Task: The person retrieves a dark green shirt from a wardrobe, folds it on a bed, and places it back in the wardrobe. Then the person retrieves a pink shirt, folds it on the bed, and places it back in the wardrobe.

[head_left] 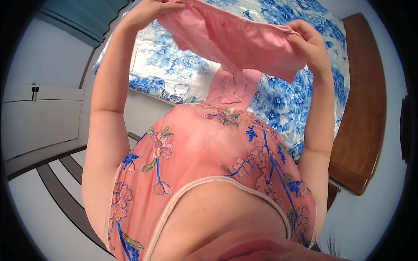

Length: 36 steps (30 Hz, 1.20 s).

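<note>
A pair of pink elastic-waist pants is stretched out in the air above the bed, with its waistband spread between my hands. My left hand is closed on the waistband's left end, close to the top rim of the view. At the other end, my right hand pinches the waistband, its thumb and fingers pressed together. Below the raised part, more pink cloth hangs or lies creased over the bed's near side; whether it is one piece with the pants I cannot tell.
A bed with a blue-and-white floral cover lies beneath my hands. Its brown wooden headboard stands on the right. A blue-grey curtain hangs at the upper left, above a white cabinet. Dark stripes cross the pale floor.
</note>
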Each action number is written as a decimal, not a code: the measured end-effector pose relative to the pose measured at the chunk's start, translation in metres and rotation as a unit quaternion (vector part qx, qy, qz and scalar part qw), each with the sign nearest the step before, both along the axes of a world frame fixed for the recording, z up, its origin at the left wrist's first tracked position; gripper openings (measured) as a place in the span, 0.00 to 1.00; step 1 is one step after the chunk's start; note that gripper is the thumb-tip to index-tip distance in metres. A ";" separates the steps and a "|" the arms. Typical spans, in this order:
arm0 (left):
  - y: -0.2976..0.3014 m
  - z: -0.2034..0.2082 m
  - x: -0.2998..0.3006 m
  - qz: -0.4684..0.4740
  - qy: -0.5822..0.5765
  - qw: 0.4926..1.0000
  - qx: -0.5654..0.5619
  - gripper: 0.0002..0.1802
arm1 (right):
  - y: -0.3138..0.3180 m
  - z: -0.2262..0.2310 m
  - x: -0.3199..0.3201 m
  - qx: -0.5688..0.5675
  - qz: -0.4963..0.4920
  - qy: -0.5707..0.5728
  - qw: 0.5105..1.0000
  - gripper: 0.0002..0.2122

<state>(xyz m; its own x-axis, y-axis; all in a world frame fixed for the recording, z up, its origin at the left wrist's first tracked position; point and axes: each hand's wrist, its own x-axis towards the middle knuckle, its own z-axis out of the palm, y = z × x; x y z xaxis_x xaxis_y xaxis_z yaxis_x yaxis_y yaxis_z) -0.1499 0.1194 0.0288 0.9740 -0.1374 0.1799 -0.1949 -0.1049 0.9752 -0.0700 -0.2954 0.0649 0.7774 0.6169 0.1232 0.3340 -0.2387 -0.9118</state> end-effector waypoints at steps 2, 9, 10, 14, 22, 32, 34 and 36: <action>0.041 -0.006 -0.002 0.078 -0.014 0.962 0.261 0.20 | 0.045 -0.008 -0.011 -0.046 0.045 -0.054 0.996 0.08; 0.138 0.006 0.021 0.255 -0.133 0.862 0.417 0.08 | 0.155 -0.073 -0.048 0.099 0.043 0.163 0.981 0.11; 0.147 0.017 0.046 0.249 -0.124 0.805 0.525 0.10 | 0.167 -0.086 -0.047 0.174 0.048 0.198 0.964 0.12; 0.109 -0.007 0.160 0.292 -0.148 0.747 0.578 0.15 | 0.175 -0.139 -0.033 0.174 -0.161 0.346 0.908 0.10; 0.001 -0.189 0.257 -0.003 -0.239 0.924 0.299 0.29 | 0.133 -0.297 -0.040 0.218 -0.306 0.453 0.809 0.11; 0.130 -0.498 -0.041 0.316 0.442 0.835 0.093 0.38 | 0.132 -0.476 -0.044 0.096 -0.334 0.545 0.763 0.18; 0.102 -0.521 -0.058 0.395 0.411 0.820 -0.048 0.27 | 0.142 -0.477 -0.038 0.108 -0.362 0.541 0.751 0.23; 0.089 -0.524 -0.054 0.454 0.421 0.784 -0.051 0.30 | 0.162 -0.480 -0.029 0.132 -0.420 0.523 0.730 0.27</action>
<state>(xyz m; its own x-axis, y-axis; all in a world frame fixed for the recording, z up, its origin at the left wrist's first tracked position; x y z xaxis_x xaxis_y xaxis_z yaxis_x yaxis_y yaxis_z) -0.2040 0.2087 -0.4947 0.4418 0.6545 -0.6135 0.6316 0.2587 0.7309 -0.0986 -0.1333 -0.4147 0.6208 -0.0697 -0.7809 -0.7414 0.2714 -0.6137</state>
